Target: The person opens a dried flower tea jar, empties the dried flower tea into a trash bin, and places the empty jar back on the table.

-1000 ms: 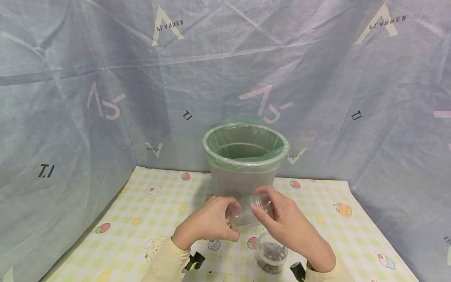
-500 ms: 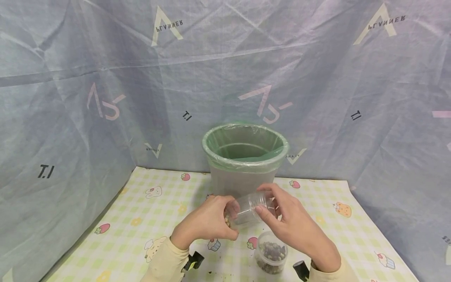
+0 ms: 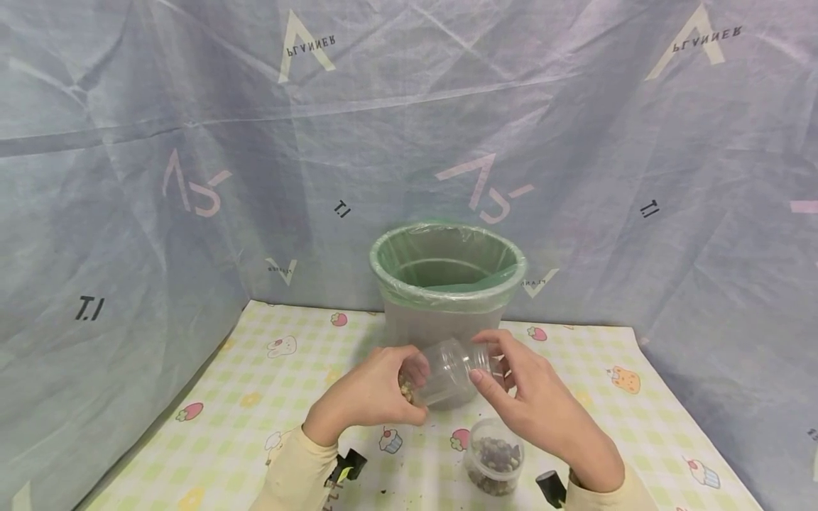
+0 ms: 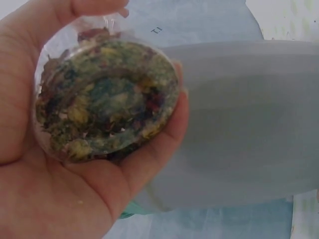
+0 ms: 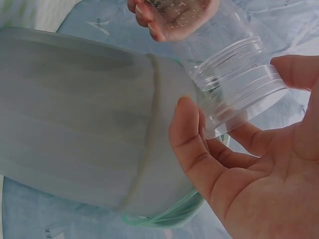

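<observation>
My left hand point(image 3: 373, 387) grips a clear plastic jar point(image 3: 441, 372) around its base, tilted on its side with the threaded neck toward the right. Dried flowers point(image 4: 107, 99), yellow, green and dark red, lie against the jar's bottom in the left wrist view. With fingers and thumb, my right hand point(image 3: 530, 401) holds a clear screw lid point(image 5: 244, 99) just off the neck; a narrow gap shows between the two. Below the right hand, a round clear tub point(image 3: 495, 458) of brownish and dark bits stands on the table.
Directly behind the hands stands a grey trash bin point(image 3: 441, 326) lined with a green bag point(image 3: 447, 301). A checked tablecloth point(image 3: 224, 419) covers the table, with a few small crumbs on it. Grey-blue cloth curtains point(image 3: 358, 135) enclose the back and sides.
The lid has come away from the jar's neck. My left hand with the jar has shifted slightly left, and my right hand with the lid slightly right.
</observation>
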A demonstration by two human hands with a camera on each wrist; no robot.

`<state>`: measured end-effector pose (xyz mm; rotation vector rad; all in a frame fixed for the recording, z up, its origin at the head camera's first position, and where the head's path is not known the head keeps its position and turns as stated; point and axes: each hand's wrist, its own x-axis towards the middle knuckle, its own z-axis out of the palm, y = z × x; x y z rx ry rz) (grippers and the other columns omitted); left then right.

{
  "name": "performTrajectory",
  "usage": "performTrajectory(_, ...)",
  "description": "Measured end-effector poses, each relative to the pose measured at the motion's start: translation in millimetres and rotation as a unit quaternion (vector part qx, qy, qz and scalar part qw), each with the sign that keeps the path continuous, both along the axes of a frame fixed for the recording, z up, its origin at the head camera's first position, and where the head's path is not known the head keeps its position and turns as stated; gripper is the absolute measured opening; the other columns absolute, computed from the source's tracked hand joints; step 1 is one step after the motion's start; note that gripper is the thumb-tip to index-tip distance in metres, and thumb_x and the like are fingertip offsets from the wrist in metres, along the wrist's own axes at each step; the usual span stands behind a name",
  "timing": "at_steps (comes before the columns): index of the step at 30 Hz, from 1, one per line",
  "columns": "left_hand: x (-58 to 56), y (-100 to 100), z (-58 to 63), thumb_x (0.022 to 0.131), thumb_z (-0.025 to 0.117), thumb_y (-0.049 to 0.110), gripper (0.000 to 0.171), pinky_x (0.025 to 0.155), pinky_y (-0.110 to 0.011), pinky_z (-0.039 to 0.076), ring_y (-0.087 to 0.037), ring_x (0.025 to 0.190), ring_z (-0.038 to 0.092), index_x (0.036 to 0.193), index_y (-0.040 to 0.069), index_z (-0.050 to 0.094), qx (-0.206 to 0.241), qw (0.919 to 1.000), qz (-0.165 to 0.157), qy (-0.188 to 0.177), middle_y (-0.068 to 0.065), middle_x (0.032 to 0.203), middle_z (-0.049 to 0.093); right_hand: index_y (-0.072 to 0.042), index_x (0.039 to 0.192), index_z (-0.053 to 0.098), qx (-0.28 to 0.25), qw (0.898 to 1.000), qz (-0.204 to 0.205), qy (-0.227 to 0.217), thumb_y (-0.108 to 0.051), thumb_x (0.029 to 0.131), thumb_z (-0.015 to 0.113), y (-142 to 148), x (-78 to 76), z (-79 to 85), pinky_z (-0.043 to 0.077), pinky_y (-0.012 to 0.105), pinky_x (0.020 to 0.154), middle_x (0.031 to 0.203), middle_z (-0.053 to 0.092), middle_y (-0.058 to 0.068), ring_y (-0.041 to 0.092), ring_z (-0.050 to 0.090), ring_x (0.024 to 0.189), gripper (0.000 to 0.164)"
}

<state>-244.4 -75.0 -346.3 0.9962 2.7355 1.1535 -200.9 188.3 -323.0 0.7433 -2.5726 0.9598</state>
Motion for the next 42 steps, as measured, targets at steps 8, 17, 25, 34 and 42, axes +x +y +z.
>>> performTrajectory(8,-0.9,-12.6,8.2,0.074,0.084,0.02,0.038,0.08,-0.028,0.055,-0.005,0.089,0.067,0.108,0.022,0.066,0.03,0.9995,0.009,0.006,0.011,0.095,0.071,-0.03,0.14,0.05,0.001,0.999,0.0,-0.033,-0.043,0.104,0.061,-0.7,-0.4,-1.1,0.055,0.029,0.072,0.121,0.065,0.001,0.005,0.067,0.088,0.04)
performTrajectory(17,-1.9,-27.1,16.1,0.074,0.085,0.02,0.04,0.08,-0.03,0.054,-0.002,0.087,0.066,0.11,0.022,0.066,0.035,0.9989,0.024,0.021,0.016,0.093,0.069,-0.028,0.14,0.05,0.004,0.999,0.024,-0.031,-0.038,0.103,0.064,-3.3,-3.4,-7.4,0.057,0.029,0.075,0.123,0.064,-0.001,0.005,0.069,0.094,0.042)
performTrajectory(25,-1.1,-38.3,19.1,0.073,0.086,0.018,0.042,0.081,-0.029,0.054,-0.002,0.088,0.067,0.11,0.02,0.067,0.048,0.9979,0.032,0.03,0.014,0.097,0.071,-0.022,0.14,0.052,0.028,0.999,0.041,-0.007,-0.036,0.099,0.071,-9.5,-5.7,-14.2,0.052,0.025,0.069,0.117,0.06,-0.007,0.006,0.058,0.084,0.047)
performTrajectory(34,2.0,-48.8,23.1,0.073,0.084,0.014,0.038,0.078,-0.029,0.057,-0.006,0.086,0.068,0.107,0.02,0.068,0.068,0.9961,0.043,0.037,0.011,0.096,0.071,-0.021,0.138,0.053,0.064,0.996,0.057,0.003,-0.032,0.098,0.073,-21.3,-7.3,-23.0,0.047,0.024,0.067,0.105,0.056,-0.008,0.012,0.053,0.078,0.046)
performTrajectory(42,3.0,-56.2,26.0,0.074,0.085,0.016,0.039,0.079,-0.028,0.057,-0.005,0.087,0.069,0.107,0.024,0.067,0.064,0.9951,0.056,0.05,0.013,0.096,0.072,-0.021,0.139,0.054,0.089,0.994,0.059,0.008,-0.031,0.094,0.076,-30.5,-6.5,-32.5,0.049,0.026,0.071,0.113,0.059,-0.004,0.009,0.055,0.081,0.051)
